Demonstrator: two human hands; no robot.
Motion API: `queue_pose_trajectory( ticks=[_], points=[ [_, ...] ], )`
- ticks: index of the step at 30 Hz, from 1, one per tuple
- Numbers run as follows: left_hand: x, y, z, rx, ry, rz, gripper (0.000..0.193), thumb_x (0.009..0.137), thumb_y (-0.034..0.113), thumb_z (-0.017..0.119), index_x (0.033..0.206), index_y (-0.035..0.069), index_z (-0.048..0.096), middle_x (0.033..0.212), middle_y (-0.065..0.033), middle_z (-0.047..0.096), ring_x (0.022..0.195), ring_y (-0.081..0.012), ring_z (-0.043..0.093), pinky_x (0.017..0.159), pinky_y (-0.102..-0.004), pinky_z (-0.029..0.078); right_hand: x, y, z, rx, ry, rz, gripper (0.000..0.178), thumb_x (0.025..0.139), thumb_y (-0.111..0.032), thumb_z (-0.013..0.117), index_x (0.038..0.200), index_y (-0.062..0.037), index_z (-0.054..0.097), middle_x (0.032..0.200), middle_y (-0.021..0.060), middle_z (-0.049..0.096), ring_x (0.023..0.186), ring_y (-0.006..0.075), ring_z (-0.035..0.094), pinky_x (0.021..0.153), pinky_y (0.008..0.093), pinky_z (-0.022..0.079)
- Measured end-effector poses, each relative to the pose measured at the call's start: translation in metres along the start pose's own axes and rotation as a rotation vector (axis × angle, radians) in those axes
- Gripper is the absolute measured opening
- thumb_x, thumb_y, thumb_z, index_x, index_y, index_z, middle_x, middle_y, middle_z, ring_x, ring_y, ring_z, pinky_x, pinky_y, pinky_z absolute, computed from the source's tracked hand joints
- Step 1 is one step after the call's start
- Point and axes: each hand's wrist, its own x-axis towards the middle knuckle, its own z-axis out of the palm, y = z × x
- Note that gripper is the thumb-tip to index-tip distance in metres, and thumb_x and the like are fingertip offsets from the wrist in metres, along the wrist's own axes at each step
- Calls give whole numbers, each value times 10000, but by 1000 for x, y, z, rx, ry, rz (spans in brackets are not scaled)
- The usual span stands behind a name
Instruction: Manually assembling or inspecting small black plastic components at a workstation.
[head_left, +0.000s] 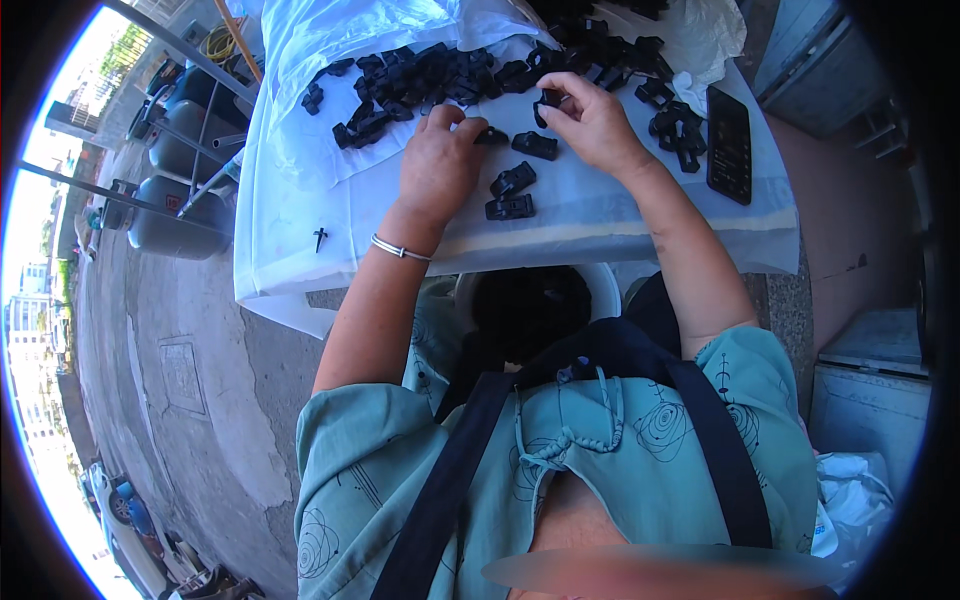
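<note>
My right hand (597, 128) pinches a small black plastic piece (545, 108) between thumb and fingers, just above the table. My left hand (438, 165) is curled, its fingertips closed on another black plastic part (490, 136) at the near edge of the pile. Between and below the hands lie a few loose black parts, one angular part (535, 146) nearest the right hand. Closer to me are a second part (514, 180) and a third (510, 207). Beyond both hands spreads a heap of similar black parts (425, 78).
White plastic sheeting (285, 225) covers the table. A phone (729, 145) lies at its right, beside more black parts (680, 135). One tiny black piece (320, 239) sits at the left. Under the near edge stands a white bucket (606, 290) with dark contents.
</note>
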Motion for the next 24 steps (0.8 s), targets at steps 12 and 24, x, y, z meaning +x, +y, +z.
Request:
queue_pose_trajectory(
  ticks=[12,24],
  points=[
    [-3,25,3,-26,-79,-278,307,803,289,665,1055,115,638,883,-148,631,783,-335,641,690,-417,520,-42,-12,-9,-156,-182,-212,259,829,-121,656,1069,-53,587,1017,124,633,942,281,608,847,379,491],
    [-2,12,6,-412,-217,-202,594,725,57,723,1270,126,497,1005,-145,680,928,-300,661,816,-378,528,-35,-11,7,116,21,-220,326,837,-43,622,1161,-69,625,1083,116,623,918,283,631,791,345,524]
  ],
)
